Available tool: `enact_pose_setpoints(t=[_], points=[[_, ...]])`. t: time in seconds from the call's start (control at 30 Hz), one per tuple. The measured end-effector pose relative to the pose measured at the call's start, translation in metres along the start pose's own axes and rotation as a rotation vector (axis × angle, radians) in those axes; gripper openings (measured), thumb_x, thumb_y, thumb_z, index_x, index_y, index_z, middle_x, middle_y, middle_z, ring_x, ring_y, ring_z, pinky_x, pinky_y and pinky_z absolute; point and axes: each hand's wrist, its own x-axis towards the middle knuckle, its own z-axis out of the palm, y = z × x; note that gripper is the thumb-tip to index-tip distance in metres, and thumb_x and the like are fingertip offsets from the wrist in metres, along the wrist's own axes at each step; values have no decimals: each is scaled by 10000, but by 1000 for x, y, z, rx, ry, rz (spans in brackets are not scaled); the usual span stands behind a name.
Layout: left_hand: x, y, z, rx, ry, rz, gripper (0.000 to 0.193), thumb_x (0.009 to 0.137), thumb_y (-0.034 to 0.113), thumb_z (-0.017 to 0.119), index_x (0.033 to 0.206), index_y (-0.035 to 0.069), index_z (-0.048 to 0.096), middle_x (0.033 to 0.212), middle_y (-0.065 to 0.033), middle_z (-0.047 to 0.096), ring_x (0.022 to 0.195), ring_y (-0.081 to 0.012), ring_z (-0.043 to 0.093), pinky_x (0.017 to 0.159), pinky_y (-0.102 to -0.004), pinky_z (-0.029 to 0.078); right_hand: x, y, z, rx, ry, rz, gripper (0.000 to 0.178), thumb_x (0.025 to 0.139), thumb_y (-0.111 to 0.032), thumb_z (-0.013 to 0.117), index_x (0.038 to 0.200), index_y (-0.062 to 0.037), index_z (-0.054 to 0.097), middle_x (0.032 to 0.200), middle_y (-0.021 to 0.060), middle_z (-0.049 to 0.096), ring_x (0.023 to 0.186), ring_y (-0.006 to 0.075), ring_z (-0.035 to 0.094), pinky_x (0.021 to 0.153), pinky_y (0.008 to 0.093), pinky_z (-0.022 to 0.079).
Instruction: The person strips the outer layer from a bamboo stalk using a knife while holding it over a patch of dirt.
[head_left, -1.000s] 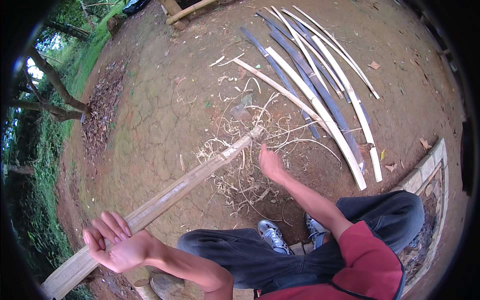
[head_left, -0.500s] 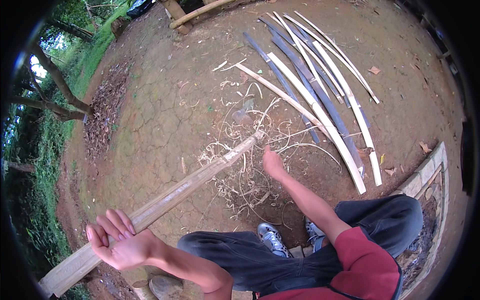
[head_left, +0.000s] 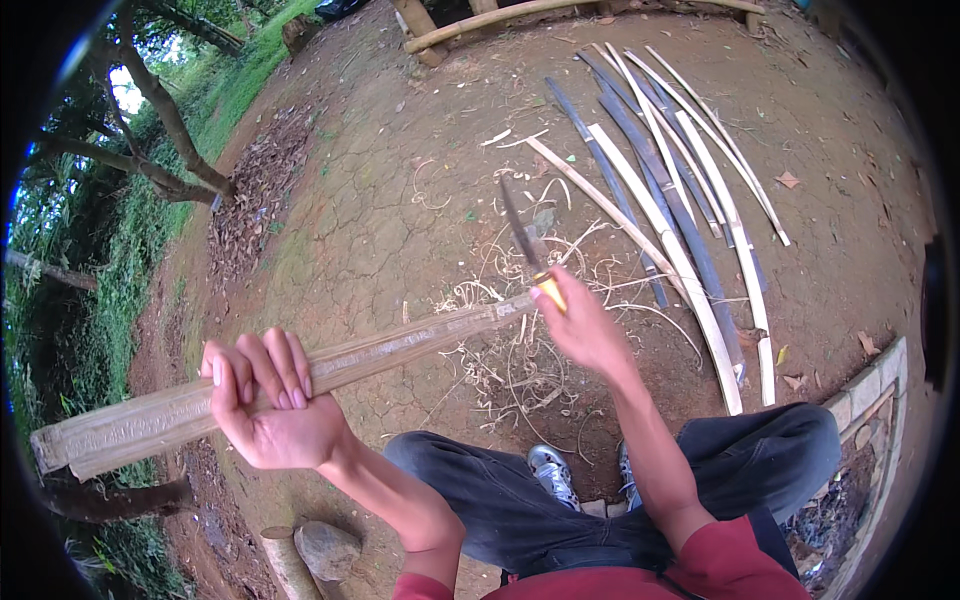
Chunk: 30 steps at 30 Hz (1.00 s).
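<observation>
A long split length of bamboo (head_left: pixel 400 343) slants across in front of me, its wide end at the left and its narrow end near the middle. My left hand (head_left: pixel 275 400) is closed around it close to the wide end. In my right hand (head_left: pixel 585 325) is a knife (head_left: pixel 522 228) with a dark blade and a yellowish handle, gripped by that handle. The blade points up and away, beside the bamboo's narrow end. Beneath that end, curled shavings (head_left: pixel 510 380) lie on the soil.
Several pale and dark strips (head_left: pixel 640 200) lie at the far right. A block-edged pit (head_left: pixel 865 400) is at the lower right, a stone (head_left: pixel 328 550) and log (head_left: pixel 290 565) at the lower left. Trees (head_left: pixel 165 110) line the left; a low wooden rail (head_left: pixel 500 22) stands ahead.
The bamboo's wide end has risen, so it lies more level, and my left hand has moved up and right. My right hand has shifted right, and the knife now shows clearly.
</observation>
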Motion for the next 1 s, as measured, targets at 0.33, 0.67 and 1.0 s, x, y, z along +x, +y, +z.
enact_pose_setpoints(t=[0.33,0.67,1.0], points=[[-12,3,15,-50,-59,-16,301,924,183,427,653,135,307,465,30,270,363,-48,201,325,-182,178,-53,6,-2,795,-371,108,306,1003,-344,411,1032,-57,512,683,-13,467,508,47,428,446,194,376],[-28,12,7,-66,-85,3,297,914,172,424,646,132,303,459,26,277,361,-47,202,328,-177,174,-70,7,12,726,-466,122,382,991,-429,397,921,-73,516,602,-15,457,424,29,390,395,188,325],[-32,17,-4,-41,-34,-2,286,910,178,409,648,131,305,459,26,281,363,-46,217,334,-179,184,-62,30,39,608,-192,154,533,944,-494,412,682,-46,530,561,28,520,403,98,455,421,254,381]])
